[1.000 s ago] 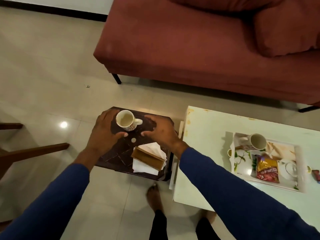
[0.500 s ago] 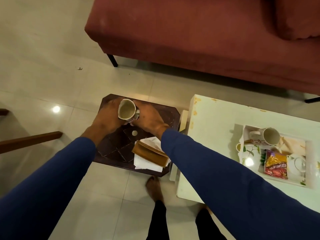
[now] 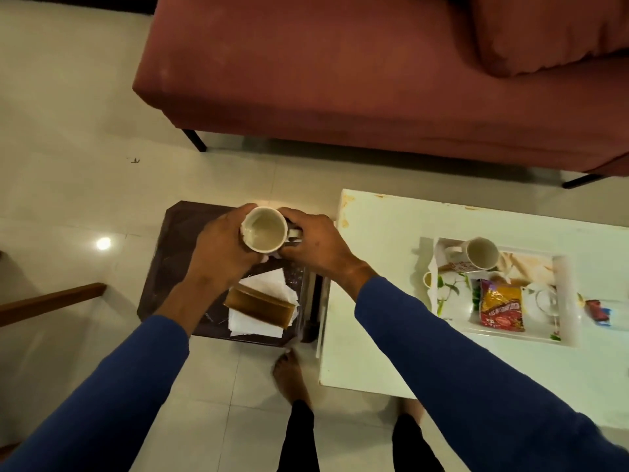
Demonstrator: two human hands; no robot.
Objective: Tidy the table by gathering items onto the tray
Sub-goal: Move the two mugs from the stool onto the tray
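Both hands hold the mug (image 3: 264,229) over the far edge of the dark side table (image 3: 177,253). Left hand (image 3: 218,243) wraps its fingers round the mug's left wall; right hand (image 3: 315,243) curls in from the right, fingers at the handle, which is mostly hidden. Mug upright, mouth toward the camera, inside pale and stained; cannot tell whether any liquid remains. Cannot tell whether its base touches the side table. Destination: the tray (image 3: 566,301) on the white table (image 3: 391,301), near that table's right side, well apart from the mug. Tray already carries a second mug (image 3: 481,254) at its far left corner, a snack packet (image 3: 500,308) toward its near edge, and a pale dish (image 3: 544,299) just right of the packet. Risks, judged: (1) free tray space looks small, so setting the mug down may knock the second mug or land on the packet and leave it tilted. (2) If dregs remain, tilting during the carry across the gap between tables could spill them on the white table or floor. (3) Handing over from two hands to one is the weak point; a slip there drops the mug onto hard tile. (4) Tissues (image 3: 269,291) and the brown holder (image 3: 258,306) sit at the side table's near right corner, directly beneath the right forearm; a low sweep toward the tray could drag them off. A small wrapper (image 3: 597,310) lies just right of the tray, not yet gathered.
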